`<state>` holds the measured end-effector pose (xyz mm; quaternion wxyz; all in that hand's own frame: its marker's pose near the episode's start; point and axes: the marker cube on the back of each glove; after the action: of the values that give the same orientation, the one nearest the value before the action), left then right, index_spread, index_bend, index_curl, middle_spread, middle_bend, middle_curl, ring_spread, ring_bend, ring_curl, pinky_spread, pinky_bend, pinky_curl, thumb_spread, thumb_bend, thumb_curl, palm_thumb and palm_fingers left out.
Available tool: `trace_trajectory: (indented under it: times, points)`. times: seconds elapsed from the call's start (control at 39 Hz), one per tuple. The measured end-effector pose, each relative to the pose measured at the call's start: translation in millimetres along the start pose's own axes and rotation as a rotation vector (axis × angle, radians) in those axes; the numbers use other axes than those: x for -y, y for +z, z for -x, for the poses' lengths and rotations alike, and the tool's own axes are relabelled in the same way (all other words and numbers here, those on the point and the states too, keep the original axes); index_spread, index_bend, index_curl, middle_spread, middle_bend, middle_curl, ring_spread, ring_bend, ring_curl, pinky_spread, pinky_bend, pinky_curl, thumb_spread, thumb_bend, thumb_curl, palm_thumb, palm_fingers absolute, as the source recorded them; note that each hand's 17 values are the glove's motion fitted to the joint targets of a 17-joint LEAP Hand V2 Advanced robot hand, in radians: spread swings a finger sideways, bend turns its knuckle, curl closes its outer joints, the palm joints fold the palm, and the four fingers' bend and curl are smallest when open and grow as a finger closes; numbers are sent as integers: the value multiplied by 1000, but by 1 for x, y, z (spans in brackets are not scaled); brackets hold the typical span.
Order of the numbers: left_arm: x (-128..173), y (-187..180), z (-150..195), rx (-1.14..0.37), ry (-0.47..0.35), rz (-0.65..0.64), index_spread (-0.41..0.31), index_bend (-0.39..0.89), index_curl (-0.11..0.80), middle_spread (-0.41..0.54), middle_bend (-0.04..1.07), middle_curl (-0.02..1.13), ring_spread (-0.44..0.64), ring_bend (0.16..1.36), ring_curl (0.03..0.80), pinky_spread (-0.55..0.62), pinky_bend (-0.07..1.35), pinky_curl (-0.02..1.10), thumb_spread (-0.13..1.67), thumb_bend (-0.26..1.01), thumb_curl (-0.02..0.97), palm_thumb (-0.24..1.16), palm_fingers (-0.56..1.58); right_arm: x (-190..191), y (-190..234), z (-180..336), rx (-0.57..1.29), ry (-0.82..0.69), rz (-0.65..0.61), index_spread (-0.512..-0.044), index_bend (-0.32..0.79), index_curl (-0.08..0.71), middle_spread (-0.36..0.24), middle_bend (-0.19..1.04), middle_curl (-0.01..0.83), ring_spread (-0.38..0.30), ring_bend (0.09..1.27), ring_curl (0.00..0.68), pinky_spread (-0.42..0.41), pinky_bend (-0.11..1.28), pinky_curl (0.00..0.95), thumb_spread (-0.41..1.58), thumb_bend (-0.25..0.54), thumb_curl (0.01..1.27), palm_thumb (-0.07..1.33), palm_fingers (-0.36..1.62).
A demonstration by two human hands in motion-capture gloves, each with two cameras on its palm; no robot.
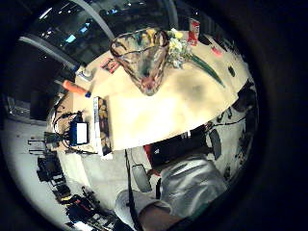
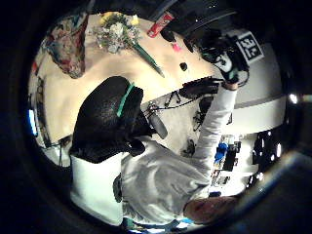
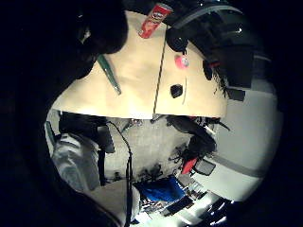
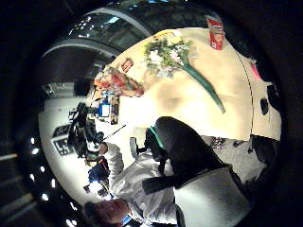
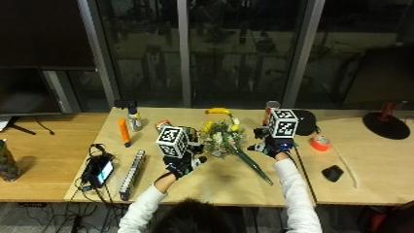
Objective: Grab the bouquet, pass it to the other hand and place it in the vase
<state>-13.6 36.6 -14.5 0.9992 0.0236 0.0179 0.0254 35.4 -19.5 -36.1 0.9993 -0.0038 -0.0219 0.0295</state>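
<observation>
Bouquet (image 5: 226,139) flat on table (image 5: 220,182); both hands raised, apart.

Bouquet of yellow and white flowers with long green stems (image 5: 228,141), lying flat on the pale wooden bench (image 5: 213,187), blooms toward the windows, stems pointing to the near edge. Multicoloured glass vase with wavy rim (image 1: 142,60), upright just beside the blooms.

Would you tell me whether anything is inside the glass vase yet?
From the left palm's view the vase looks empty through its open mouth; its very bottom is not visible. The bouquet lies on the table beside it, not in it.
</observation>
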Motion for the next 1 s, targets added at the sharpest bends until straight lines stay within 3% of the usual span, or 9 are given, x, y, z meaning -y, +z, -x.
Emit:
trace_trajectory:
  times: [0.2, 0.44, 0.61, 0.77, 0.92, 0.97, 1.0]
  points:
    - [1, 8, 5, -13, 0, 13, 60, 249, 349, 271, 193, 277, 437, 437, 196, 467, 167, 170, 1129, -15, 250, 319, 187, 49, 46, -30, 46, 132, 64, -174, 32, 28, -60, 414, 364, -107, 804, 367, 58, 800, 373, 1028, 29, 286, 459, 553]
    - [2, 17, 11, -42, 21, -8, 58, 242, 370, 266, 188, 295, 434, 434, 206, 465, 165, 181, 1141, -19, 265, 322, 183, 99, 141, -56, 155, 340, 127, -161, 52, 45, -51, 382, 383, -104, 782, 378, 34, 821, 378, 1035, 14, 331, 553, 537]
    - [0, 12, 11, -43, 25, -56, 51, 267, 391, 257, 190, 305, 434, 419, 208, 468, 157, 181, 1147, -13, 277, 341, 197, 89, 185, -41, 155, 508, 222, -161, 49, 54, -52, 375, 397, -108, 788, 381, 2, 828, 373, 1037, 37, 378, 682, 603]
    - [1, 13, 11, -38, 20, -48, 47, 279, 403, 255, 188, 314, 436, 409, 212, 465, 158, 183, 1151, -16, 283, 354, 191, 86, 204, -27, 139, 435, 258, -162, 62, 68, -49, 367, 408, -102, 766, 387, 0, 815, 374, 1025, 30, 408, 749, 581]
    - [0, 15, 10, -48, 15, -25, 46, 281, 411, 254, 187, 319, 437, 405, 215, 464, 159, 184, 1151, -17, 290, 361, 190, 86, 219, -22, 101, 462, 252, -176, 95, 96, -68, 382, 418, -111, 719, 375, -1, 758, 354, 1020, 17, 422, 802, 650]
    - [0, 16, 11, -48, 14, -23, 45, 285, 414, 254, 186, 320, 438, 404, 216, 464, 158, 184, 1154, -17, 291, 364, 191, 85, 221, -20, 95, 486, 248, -196, 130, 116, -76, 389, 423, -131, 699, 372, -9, 721, 343, 1021, 21, 424, 832, 696]
    - [0, 16, 11, -48, 14, -25, 45, 286, 415, 254, 182, 319, 441, 404, 217, 464, 159, 185, 1155, -17, 292, 364, 189, 84, 222, -20, 101, 497, 245, -210, 275, 166, -84, 366, 419, -140, 673, 366, -26, 658, 326, 1014, 21, 420, 847, 786]
